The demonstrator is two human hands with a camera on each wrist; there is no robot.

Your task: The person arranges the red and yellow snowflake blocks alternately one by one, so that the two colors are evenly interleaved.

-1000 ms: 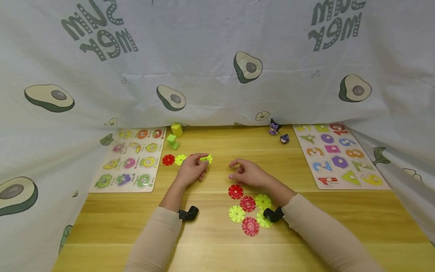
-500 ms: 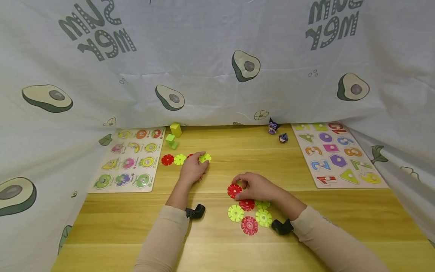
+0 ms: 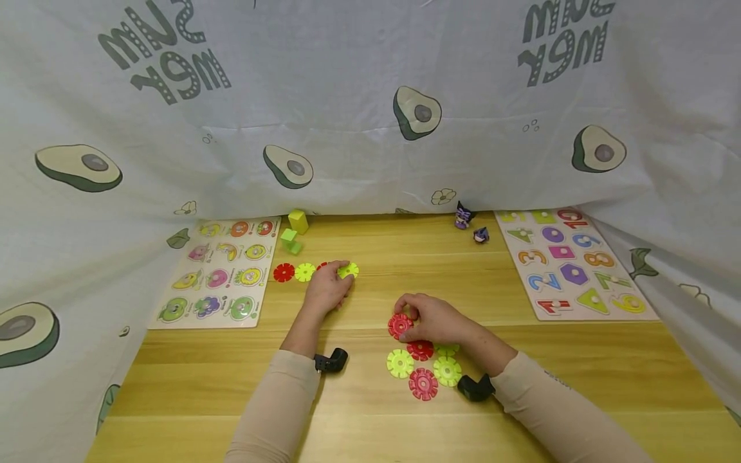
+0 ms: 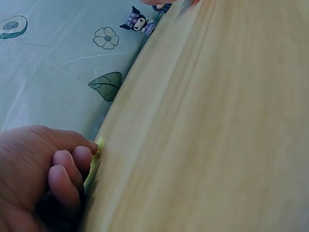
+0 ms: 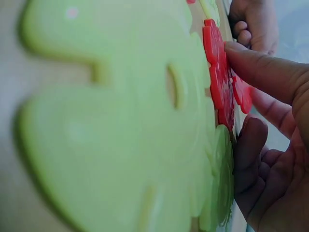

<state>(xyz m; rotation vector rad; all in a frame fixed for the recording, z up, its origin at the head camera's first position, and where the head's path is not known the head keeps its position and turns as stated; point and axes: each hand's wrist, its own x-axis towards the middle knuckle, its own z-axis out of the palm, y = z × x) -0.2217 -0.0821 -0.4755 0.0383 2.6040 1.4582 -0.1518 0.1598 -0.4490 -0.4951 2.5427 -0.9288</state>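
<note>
1. Because the right hand (image 3: 442, 321) pinched the held red disc (image 3: 396, 326) only by its rim, between thumb and index finger, its grip was narrow and had little to hold. The thin piece could probably twist or slip if either fingertip slid along the notched edge.
2. That disc was at the far left of a loose cluster, just beyond the near red disc (image 3: 419, 350). Whether it was clear of the surface (image 3: 359, 411) could not be told. Should the two have overlapped, a sideways pull could drag the neighbour along.
3. The left hand (image 3: 326, 290) had its fingers bent round the end yellow disc (image 3: 352, 269), the index fingertip touching its edge in the left wrist view; how firm that grip was could not be told. Uneven pressure could tilt the disc or push it out of the row.
4. The same hand partly covered the hidden red disc (image 3: 322, 264). Its knuckles could nudge that piece unnoticed, upsetting its place beside the second yellow disc (image 3: 305, 272).
5. The right hand also partly hid the covered yellow disc (image 3: 448, 349), so a low palm could sweep it aside. The black camera (image 3: 476, 389) on that wrist was near the front yellow disc (image 3: 448, 371); a dropped wrist could knock it.
</note>
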